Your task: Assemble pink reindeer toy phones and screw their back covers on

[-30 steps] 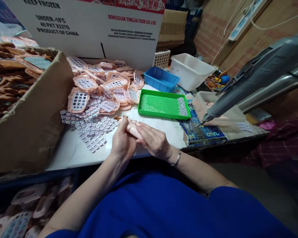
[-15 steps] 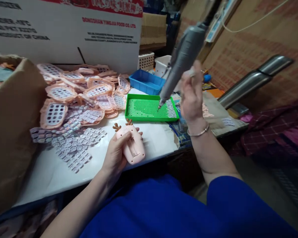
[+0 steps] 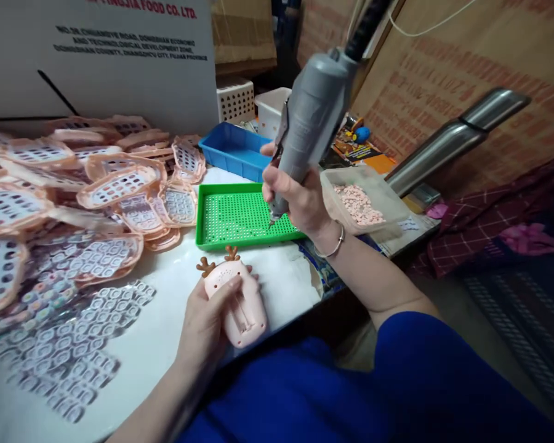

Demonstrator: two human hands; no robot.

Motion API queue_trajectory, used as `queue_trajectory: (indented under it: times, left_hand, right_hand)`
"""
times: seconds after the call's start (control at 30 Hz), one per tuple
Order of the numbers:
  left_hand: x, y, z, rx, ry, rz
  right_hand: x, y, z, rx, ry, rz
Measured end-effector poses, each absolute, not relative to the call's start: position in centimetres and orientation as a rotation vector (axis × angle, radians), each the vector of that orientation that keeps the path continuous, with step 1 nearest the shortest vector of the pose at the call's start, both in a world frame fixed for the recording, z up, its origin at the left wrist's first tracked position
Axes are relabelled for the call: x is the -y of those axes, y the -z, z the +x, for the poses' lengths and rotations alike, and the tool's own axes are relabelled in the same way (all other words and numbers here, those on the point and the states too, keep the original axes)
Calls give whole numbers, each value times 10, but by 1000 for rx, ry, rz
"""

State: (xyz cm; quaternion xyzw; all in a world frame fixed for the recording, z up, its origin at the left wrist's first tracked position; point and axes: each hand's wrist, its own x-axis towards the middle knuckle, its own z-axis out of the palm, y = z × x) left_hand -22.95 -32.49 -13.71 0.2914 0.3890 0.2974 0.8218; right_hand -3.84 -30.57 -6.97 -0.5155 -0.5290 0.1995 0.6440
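Note:
My left hand [image 3: 207,314] grips a pink plastic toy casing [image 3: 247,314] with small brown antlers, its back turned up. The thumb lies across its open battery compartment, and screw holes show around the edge. My right hand [image 3: 300,197] is wrapped around a grey electric screwdriver [image 3: 311,111], which hangs tip down from a dark cord. The tip sits over the green perforated tray [image 3: 200,231], up and to the right of the casing and apart from it. The right end of the tray is hidden behind my right hand.
Pink-rimmed panels [image 3: 120,184] are piled at the left, with sheets of small button pieces [image 3: 80,363] in front. Behind the tray stands a blue bin [image 3: 233,154]. A clear container [image 3: 394,206] of small pink parts and a metal tube [image 3: 443,147] are on the right.
My right hand has closed around the screwdriver, where before it was open beside it. My view has shifted right and closer. The left hand still holds the casing.

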Motion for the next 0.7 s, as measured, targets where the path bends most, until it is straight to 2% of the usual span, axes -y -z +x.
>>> queue_trajectory:
  times: [0.43,0.7]
  left_hand:
    - [321,140,-232,-1009,-499,558]
    - [321,136,-231,-999,-537,561]
  right_hand:
    - [305,94,-37,1088,-485,-1401]
    - [306,98,-38,1057,-478,-1282]
